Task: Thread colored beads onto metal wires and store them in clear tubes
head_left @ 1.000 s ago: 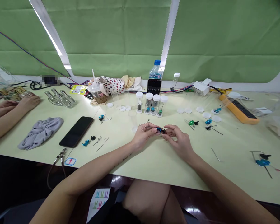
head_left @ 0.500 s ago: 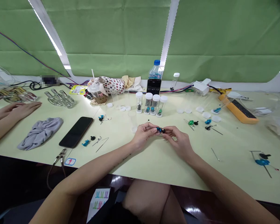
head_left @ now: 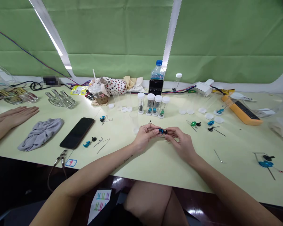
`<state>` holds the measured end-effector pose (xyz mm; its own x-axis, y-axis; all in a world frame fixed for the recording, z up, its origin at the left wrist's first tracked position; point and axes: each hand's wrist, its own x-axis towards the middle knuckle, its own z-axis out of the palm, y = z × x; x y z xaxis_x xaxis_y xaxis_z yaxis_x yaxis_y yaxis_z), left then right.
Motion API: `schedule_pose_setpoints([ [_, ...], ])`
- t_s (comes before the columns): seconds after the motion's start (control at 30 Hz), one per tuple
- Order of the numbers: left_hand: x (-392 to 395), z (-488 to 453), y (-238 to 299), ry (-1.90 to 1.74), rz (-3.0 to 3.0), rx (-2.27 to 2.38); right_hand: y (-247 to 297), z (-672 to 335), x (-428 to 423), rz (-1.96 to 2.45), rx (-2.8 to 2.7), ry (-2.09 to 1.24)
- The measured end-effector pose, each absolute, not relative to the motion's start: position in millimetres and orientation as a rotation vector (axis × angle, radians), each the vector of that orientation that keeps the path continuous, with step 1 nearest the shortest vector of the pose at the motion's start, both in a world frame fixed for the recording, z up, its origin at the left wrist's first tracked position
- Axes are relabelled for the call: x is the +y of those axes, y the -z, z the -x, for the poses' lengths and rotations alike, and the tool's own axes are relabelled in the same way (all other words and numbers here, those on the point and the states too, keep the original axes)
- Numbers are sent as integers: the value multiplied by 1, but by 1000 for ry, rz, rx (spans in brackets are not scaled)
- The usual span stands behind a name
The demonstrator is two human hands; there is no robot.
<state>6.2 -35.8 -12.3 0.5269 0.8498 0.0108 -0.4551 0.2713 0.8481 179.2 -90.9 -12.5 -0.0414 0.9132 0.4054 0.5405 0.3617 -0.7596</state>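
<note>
Over the middle of the table, my left hand (head_left: 145,135) pinches a small blue plastic part (head_left: 160,130). My right hand (head_left: 182,142) closes its fingertips on a small black part (head_left: 165,131) set against the blue one. Fingers hide much of both pieces, so I cannot tell how they are joined. Just behind my left hand stands a clear uncapped tube (head_left: 133,121). To the right of my hands lie a green part (head_left: 193,124) with a black knob and a blue part (head_left: 210,122) with black and metal pieces. A thin bent wire (head_left: 218,156) rests near my right forearm.
Several capped tubes (head_left: 150,105) stand before a phone showing a timer (head_left: 156,87). A dark phone (head_left: 77,133), grey cloth (head_left: 41,134) and loose parts (head_left: 86,144) lie left. An orange power strip (head_left: 245,112) is at right. Another person's hands (head_left: 21,115) rest far left.
The other person's hands at the far left have shifted slightly left and now lie flat together. My own hands and the parts between them look almost the same.
</note>
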Motion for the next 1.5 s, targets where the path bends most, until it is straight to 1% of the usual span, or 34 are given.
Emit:
schedule_pose_setpoints([
  [0.13,-36,-6,12,-936,-932,500,14,-179,-91,1284,-1717,-455],
  [0.67,-36,-6,11,-926,-930,511,13,-179,-91,1284,-1720,-512],
  [0.83,-35,-6,12,-933,-928,510,14,-179,-90,1285,-1725,-454],
  [1.13,-36,-6,11,-933,-928,525,12,-179,-91,1294,-1734,-443],
  [1.5,-36,-6,12,-928,-930,513,11,-179,-91,1291,-1741,-491],
])
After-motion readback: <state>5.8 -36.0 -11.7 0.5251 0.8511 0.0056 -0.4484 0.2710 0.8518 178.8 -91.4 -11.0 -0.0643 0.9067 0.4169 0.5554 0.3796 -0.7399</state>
